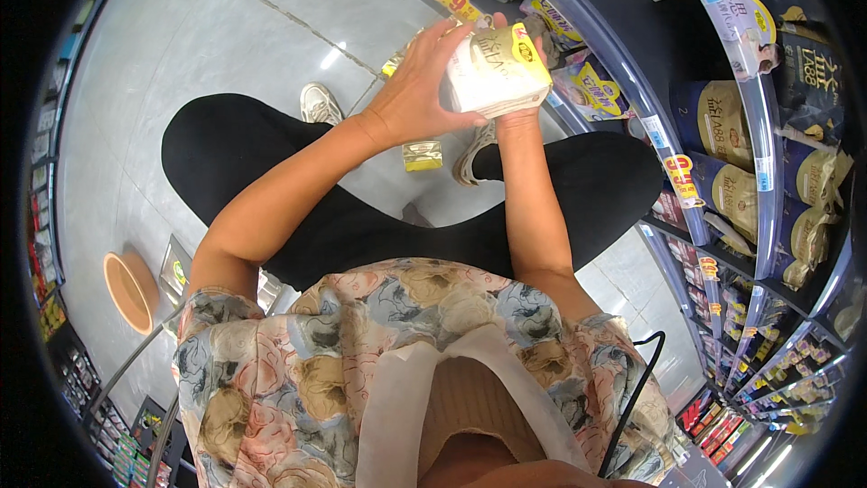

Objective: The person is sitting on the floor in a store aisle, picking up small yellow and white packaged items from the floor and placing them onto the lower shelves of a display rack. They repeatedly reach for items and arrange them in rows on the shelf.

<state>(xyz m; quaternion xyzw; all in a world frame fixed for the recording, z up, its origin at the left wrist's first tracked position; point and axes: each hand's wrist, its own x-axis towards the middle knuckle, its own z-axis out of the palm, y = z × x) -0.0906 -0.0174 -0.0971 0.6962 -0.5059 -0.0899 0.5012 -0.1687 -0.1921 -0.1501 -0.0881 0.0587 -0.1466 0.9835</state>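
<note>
A white, gold and yellow product pack (pixel 501 78), possibly sanitary pads, is held up in front of the lowest shelf. My left hand (pixel 420 82) grips its left side, thumb along the lower edge and fingers over the top. Mostly hidden behind the pack, my right hand (pixel 520 114) supports its far right side. A smaller gold and yellow pack (pixel 422 155) lies on the floor between my shoes. Part of another gold pack (pixel 394 65) shows behind my left hand.
Shelves with clear price rails (pixel 653 129) curve along the right, stocked with purple and yellow packs (pixel 596 90) and navy and gold bags (pixel 728 200). A tan plastic tub (pixel 131 293) stands on the grey tiled floor (pixel 223 34) at left. More stocked shelving (pixel 42 217) lines the far left.
</note>
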